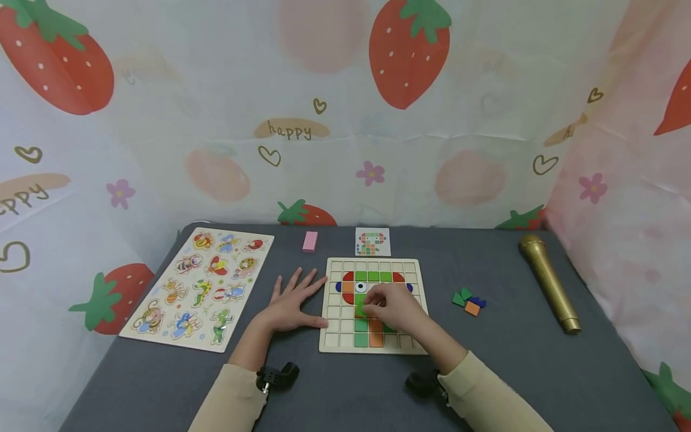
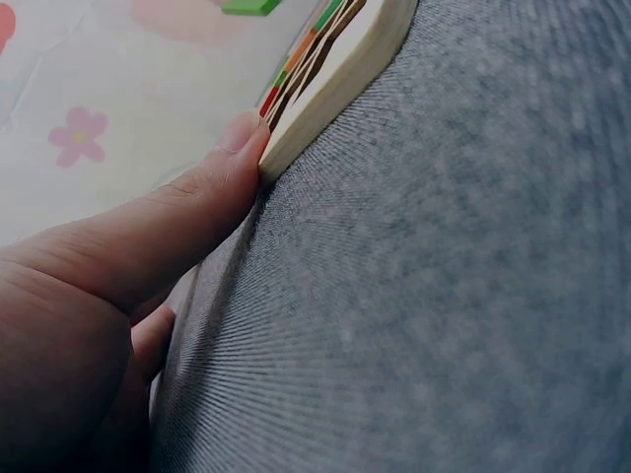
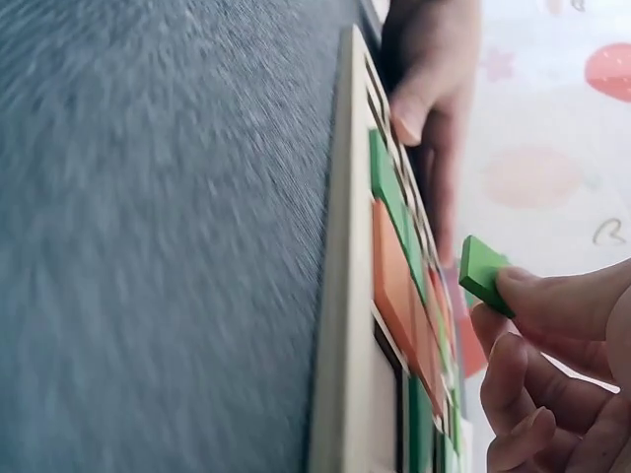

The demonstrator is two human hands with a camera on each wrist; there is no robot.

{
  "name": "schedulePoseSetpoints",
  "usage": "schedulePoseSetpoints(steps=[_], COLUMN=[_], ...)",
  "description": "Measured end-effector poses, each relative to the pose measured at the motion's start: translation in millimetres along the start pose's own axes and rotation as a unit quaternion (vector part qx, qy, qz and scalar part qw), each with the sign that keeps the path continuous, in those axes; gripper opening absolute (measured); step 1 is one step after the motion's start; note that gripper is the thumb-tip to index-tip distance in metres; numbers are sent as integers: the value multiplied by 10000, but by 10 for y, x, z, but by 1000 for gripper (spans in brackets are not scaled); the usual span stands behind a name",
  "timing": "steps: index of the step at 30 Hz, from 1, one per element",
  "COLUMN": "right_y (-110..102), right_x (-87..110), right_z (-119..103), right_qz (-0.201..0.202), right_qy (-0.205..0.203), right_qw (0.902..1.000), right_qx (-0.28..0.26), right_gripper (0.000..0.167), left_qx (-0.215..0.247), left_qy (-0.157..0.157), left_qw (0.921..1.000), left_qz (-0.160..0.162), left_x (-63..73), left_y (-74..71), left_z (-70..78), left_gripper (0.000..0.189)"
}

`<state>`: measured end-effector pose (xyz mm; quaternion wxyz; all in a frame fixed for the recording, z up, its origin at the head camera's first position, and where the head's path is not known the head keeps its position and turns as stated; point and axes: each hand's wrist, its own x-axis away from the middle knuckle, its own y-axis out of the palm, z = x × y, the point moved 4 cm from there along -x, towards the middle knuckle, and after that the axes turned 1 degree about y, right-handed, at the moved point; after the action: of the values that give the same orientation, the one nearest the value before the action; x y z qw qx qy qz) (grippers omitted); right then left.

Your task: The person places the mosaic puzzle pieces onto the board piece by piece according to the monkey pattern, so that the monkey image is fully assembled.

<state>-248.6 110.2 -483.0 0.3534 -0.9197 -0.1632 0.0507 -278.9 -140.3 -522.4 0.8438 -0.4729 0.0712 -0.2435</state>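
Note:
A square wooden grid board (image 1: 332, 345) lies on the dark cloth, partly filled with coloured tiles. Red, green, orange and blue pieces and an eye tile (image 1: 360, 288) form a pattern, part of it hidden under my right hand (image 1: 396, 307). Between its thumb and index finger that hand pinches a green square tile (image 3: 483, 271), held above the board. My left hand (image 1: 288, 311) lies spread on the cloth left of the board. Its thumb (image 2: 212, 192) touches the board's side edge.
Loose green, blue and orange tiles (image 1: 472, 308) lie right of the board. Behind it are a pattern card (image 1: 372, 252) and a pink block (image 1: 310, 242). An insect picture board (image 1: 180, 282) is at left, a gold microphone-shaped cylinder (image 1: 549, 285) at right. A strawberry-print curtain (image 1: 345, 180) stands behind.

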Motion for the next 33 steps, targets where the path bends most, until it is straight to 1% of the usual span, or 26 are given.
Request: schedulePoseSetpoints(steps=[8, 14, 18, 26, 29, 33], right_y=[176, 274, 300, 317, 337, 335], right_x=[-66, -86, -83, -67, -74, -72], right_z=[-113, -150, -177, -227, -225, -227], right_qz=[-99, -135, -236, -551, -577, -570], right_qy=[-257, -221, -284, -512, -541, -470], right_qw=[9993, 9978, 9954, 9921, 9907, 9911], right_qx=[242, 611, 888, 1006, 1107, 1107], right_gripper=[5, 5, 5, 5, 6, 7], left_qx=[8, 37, 22, 8, -1, 30], left_qy=[-6, 68, 76, 24, 25, 25], left_qw=[10000, 10000, 10000, 10000, 10000, 10000], left_qz=[20, 39, 40, 28, 20, 41], left_x=[-8, -20, -22, -14, -13, -1], left_y=[-24, -17, 0, 14, 12, 1], left_z=[-14, -8, -17, -31, -22, -4], left_gripper=[103, 103, 103, 104, 104, 103])
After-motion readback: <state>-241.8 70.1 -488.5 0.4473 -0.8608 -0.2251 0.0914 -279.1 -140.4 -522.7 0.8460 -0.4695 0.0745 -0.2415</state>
